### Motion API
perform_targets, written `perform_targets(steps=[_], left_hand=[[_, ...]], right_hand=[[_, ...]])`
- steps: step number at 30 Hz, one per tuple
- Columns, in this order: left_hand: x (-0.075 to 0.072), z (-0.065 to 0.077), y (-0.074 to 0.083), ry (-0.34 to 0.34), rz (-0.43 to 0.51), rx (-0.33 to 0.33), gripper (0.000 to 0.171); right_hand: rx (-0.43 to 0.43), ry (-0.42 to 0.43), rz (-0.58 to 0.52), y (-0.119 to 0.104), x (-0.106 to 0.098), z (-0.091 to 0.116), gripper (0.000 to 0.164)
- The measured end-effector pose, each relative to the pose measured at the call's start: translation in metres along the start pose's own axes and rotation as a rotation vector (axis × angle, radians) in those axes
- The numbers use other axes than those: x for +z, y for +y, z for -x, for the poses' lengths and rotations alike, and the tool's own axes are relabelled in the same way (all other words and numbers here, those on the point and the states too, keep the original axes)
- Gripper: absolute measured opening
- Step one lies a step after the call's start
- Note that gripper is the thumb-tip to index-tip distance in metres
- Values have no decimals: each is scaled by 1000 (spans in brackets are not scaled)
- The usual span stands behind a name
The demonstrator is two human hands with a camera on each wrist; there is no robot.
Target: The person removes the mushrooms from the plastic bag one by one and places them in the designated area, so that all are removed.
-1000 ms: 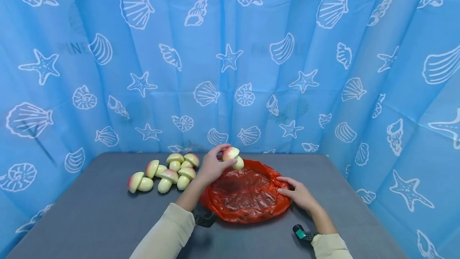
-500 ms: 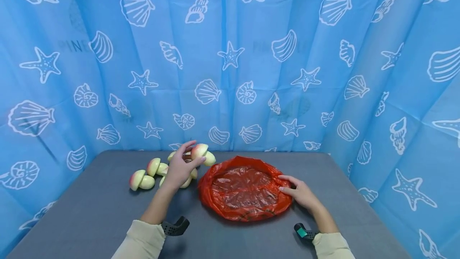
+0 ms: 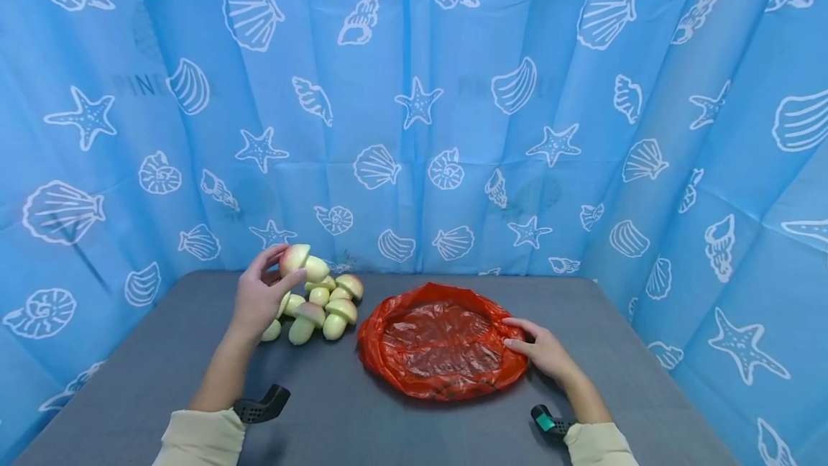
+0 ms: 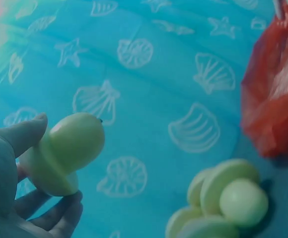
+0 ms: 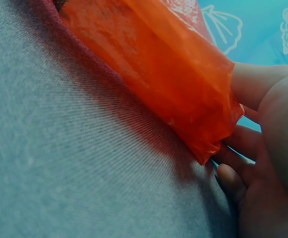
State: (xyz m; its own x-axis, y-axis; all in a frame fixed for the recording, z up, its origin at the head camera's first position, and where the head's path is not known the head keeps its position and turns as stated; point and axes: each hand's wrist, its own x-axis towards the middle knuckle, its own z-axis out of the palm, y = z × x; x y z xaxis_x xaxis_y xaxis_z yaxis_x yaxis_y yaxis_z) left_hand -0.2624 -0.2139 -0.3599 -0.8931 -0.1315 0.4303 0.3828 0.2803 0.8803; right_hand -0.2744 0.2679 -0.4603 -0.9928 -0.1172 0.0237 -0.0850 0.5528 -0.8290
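Note:
My left hand (image 3: 255,300) grips a toy mushroom (image 3: 315,269), held up over the left part of the table. In the left wrist view the thumb lies on one side of this mushroom (image 4: 79,141), with fingers curled under its cap. Just beyond and right of the hand lie several more toy mushrooms (image 3: 336,319), pale yellow with pinkish caps. A red plastic bag (image 3: 371,351) lies spread in the middle, its mouth facing up. My right hand (image 3: 548,357) holds the bag's right rim; in the right wrist view the red film (image 5: 183,99) runs between thumb and fingers.
The grey table (image 3: 362,430) reaches back to a blue curtain (image 3: 414,128) with white shell and starfish prints. A black camera mount (image 3: 261,405) juts from the left wrist, and another mount (image 3: 550,421) from the right wrist, both low over the table.
My left hand has carried the toy mushroom leftward, from above the bag to over the left part of the mushroom group. The right hand stays at the bag's rim.

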Motion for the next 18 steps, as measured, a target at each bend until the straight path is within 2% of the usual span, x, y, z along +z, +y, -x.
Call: perform_targets(steps=[10,13,18], left_hand=[[-46,-2,-30,200,-16,-175,65],[-55,-2,-38,254,-24,-227,68],[-65,-1,-52,315,-52,-263,69]], right_hand=[[-11,-4,-9,4,2,-2,48],[-4,0,-14,3,2,-1,47],[6,5,-12,0,1,0,48]])
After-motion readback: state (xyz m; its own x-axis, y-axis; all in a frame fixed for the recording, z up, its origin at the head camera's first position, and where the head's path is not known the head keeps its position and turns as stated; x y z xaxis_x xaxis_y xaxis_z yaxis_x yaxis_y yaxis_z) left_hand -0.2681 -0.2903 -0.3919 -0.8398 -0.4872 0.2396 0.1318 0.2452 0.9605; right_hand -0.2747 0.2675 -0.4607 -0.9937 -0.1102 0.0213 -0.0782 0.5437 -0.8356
